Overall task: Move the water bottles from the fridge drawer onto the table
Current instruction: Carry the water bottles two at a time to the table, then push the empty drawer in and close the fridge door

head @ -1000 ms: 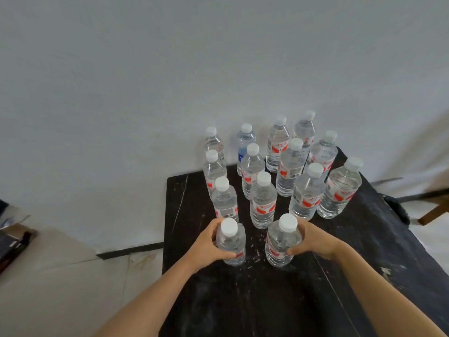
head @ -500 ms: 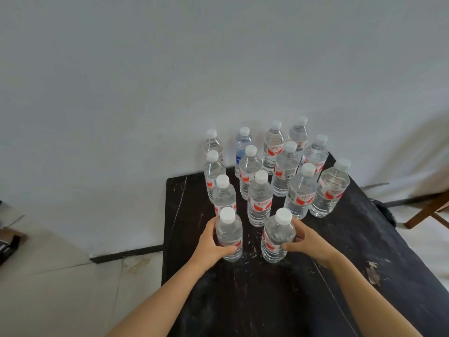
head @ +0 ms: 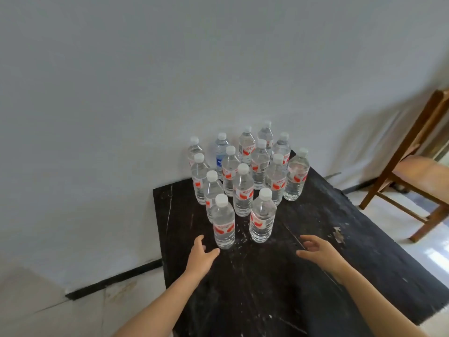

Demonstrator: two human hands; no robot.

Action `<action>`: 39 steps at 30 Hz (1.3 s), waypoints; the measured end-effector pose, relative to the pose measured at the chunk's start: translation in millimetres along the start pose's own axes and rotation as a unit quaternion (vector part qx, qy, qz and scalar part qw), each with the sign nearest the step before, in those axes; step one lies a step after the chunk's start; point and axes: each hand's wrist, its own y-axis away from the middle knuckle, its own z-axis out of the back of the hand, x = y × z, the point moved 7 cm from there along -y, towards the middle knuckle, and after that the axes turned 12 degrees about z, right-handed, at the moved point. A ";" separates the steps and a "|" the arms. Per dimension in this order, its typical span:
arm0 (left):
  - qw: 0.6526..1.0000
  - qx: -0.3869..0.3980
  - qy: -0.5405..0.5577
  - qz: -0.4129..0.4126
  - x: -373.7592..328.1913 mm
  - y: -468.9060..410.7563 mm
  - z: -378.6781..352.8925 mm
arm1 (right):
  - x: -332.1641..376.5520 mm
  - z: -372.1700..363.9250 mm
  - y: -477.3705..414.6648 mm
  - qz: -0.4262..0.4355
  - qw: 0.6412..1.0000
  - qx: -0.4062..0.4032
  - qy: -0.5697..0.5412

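Several clear water bottles with white caps and red-and-white labels stand upright in rows on the black table (head: 315,263), pushed toward the wall. The two nearest are the front left bottle (head: 223,222) and the front right bottle (head: 262,216). One bottle at the back carries a blue label (head: 220,152). My left hand (head: 201,255) hovers just below and left of the front left bottle, fingers spread, holding nothing. My right hand (head: 317,250) is apart from the front right bottle, lower and to the right, also spread and empty. The fridge drawer is out of view.
A white wall rises right behind the bottles. A wooden chair (head: 418,166) stands to the right of the table on a pale floor. The table's left edge (head: 160,239) drops to a light floor with a dark baseboard strip (head: 114,283).
Both hands have let go of the two front bottles and pulled back toward me with fingers spread. The bottles stay standing. The camera has swung right, bringing the chair into view.
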 end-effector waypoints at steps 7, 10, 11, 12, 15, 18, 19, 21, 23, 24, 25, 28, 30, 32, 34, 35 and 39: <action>0.987 0.101 -0.069 -0.109 -15.5 28.4 -8.1 | 18.8 0.1 106.5 -0.018 0.992 -0.121 0.043; 0.966 0.151 -0.104 -0.182 -19.3 52.1 -7.9 | 25.9 -17.4 168.9 -0.037 0.978 -0.202 0.044; 0.952 0.176 -0.130 -0.215 -18.2 66.3 -7.4 | 26.8 -31.0 202.6 -0.055 0.968 -0.243 0.042; 0.937 0.190 -0.149 -0.251 -18.1 81.7 -7.8 | 28.1 -42.8 234.0 -0.069 0.957 -0.277 0.045; 0.899 0.222 -0.174 -0.335 -14.0 125.5 -13.8 | 25.6 -69.5 311.0 -0.103 0.934 -0.339 0.053; 0.843 0.311 -0.212 -0.384 14.6 195.4 -30.1 | 18.7 -107.1 414.8 -0.171 0.902 -0.395 0.038; 0.823 0.338 -0.216 -0.403 21.1 223.3 -39.2 | 20.1 -113.1 449.8 -0.183 0.889 -0.418 0.046; 0.799 0.365 -0.206 -0.432 26.6 264.6 -51.0 | 21.7 -119.0 501.0 -0.211 0.867 -0.447 0.063; 0.774 0.402 -0.204 -0.445 44.1 317.1 -66.2 | 20.2 -131.4 569.6 -0.250 0.832 -0.490 0.071; 0.765 0.419 -0.201 -0.446 56.3 343.1 -73.5 | 19.9 -139.7 602.5 -0.260 0.816 -0.512 0.068; 0.759 0.432 -0.194 -0.447 65.6 362.4 -78.7 | 18.9 -144.3 625.8 -0.261 0.805 -0.528 0.069; 0.727 0.476 -0.184 -0.460 99.3 436.4 -99.2 | 17.8 -160.5 708.4 -0.279 0.771 -0.566 0.081; 0.699 0.501 -0.186 -0.475 126.0 489.0 -113.8 | 15.0 -172.0 765.5 -0.290 0.749 -0.590 0.088; 0.689 0.507 -0.184 -0.484 142.7 525.3 -121.1 | 11.3 -176.8 804.8 -0.295 0.736 -0.603 0.083; 0.673 0.526 -0.187 -0.485 168.9 571.4 -132.4 | 5.1 -184.6 854.0 -0.302 0.722 -0.617 0.084; 0.666 0.534 -0.190 -0.485 181.3 589.8 -136.1 | -0.2 -188.6 875.2 -0.306 0.718 -0.619 0.089; 0.658 0.544 -0.201 -0.480 219.9 632.2 -152.7 | -19.2 -198.0 933.0 -0.328 0.702 -0.625 0.094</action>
